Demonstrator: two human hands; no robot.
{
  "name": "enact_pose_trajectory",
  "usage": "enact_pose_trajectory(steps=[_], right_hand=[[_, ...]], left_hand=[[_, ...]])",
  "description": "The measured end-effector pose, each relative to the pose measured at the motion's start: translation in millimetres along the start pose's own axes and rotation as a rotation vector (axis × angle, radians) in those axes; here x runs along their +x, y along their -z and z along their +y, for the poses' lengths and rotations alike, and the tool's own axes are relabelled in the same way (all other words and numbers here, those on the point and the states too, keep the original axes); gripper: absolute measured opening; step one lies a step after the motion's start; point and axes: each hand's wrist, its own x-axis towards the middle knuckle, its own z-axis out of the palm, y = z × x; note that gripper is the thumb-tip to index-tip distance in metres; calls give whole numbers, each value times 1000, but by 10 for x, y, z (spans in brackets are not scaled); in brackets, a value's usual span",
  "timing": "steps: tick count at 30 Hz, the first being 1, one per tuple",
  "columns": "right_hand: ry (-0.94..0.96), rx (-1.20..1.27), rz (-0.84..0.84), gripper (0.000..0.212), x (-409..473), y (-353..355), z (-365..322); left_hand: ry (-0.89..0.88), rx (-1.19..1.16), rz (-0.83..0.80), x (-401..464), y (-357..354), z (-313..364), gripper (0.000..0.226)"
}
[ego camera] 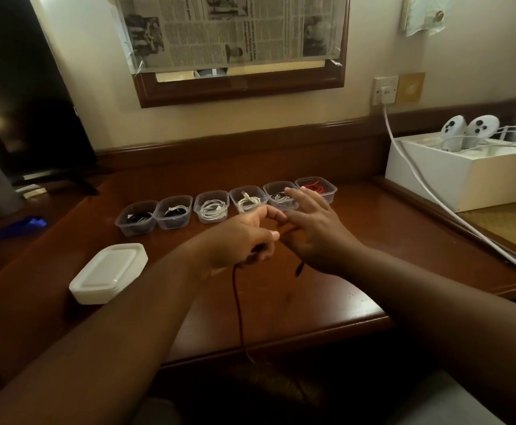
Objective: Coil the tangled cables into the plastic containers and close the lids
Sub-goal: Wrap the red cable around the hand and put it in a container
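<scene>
Above the middle of the wooden desk (327, 302), my left hand (244, 237) pinches a dark red cable (237, 305), which hangs from the fist down over the desk's front edge. My right hand (312, 228) is beside it with fingers spread; a short cable end (299, 268) dangles under its palm, and whether it grips the cable is hidden. Behind the hands stands a row of several clear plastic containers (173, 213), each with a coiled cable inside: black ones at the left, white in the middle (212, 210), red at the far right (316, 187). All are without lids.
A stack of white lids (109, 273) lies at the front left. At the right, a white box (462, 173) holds two controllers, and a white power cord (428, 191) runs from the wall socket across the desk's right side. A dark screen stands at the back left.
</scene>
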Motion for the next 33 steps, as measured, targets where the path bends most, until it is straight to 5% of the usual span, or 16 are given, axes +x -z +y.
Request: enact_pose_trajectory(steps=[2, 6, 10, 13, 15, 19, 22, 24, 26, 27, 29, 31, 33], right_hand=[[-64, 198, -65, 11, 9, 14, -10], [-441, 997, -366, 28, -114, 32, -55], [-517, 1652, -519, 33, -343, 33, -206], [-418, 1937, -620, 37, -372, 129, -409], [-309, 2059, -541, 37, -274, 226, -514], [-285, 1861, -33, 35, 43, 432, -517], [-92, 907, 214, 21, 146, 413, -241], [116, 162, 153, 16, 132, 359, -93], [97, -162, -68, 17, 92, 312, -46], [1, -118, -159, 21, 60, 290, -75], [-237, 400, -364, 39, -26, 278, -205], [-361, 978, -588, 54, -98, 283, -361], [-341, 1468, -647, 47, -119, 354, -535]], left_hand=[[-52, 26, 68, -16, 54, -14, 27], [-160, 53, 459, 5, 161, -138, 19], [-198, -5, 741, 84, 237, -401, 18], [-102, -225, 765, 147, 200, -534, 18], [-26, -259, 673, 141, 22, -597, 18], [-25, -190, 344, -32, -438, -554, 22], [-55, -203, 279, -147, -560, -404, 26], [-82, -191, 329, -208, -498, -307, 25], [-137, -38, 412, -258, -348, -247, 22], [-159, 59, 462, -276, -256, -229, 21], [-187, 107, 559, -292, -82, -217, 21], [-195, -32, 624, -277, 17, -216, 23], [-172, -241, 585, -235, -27, -227, 26]])
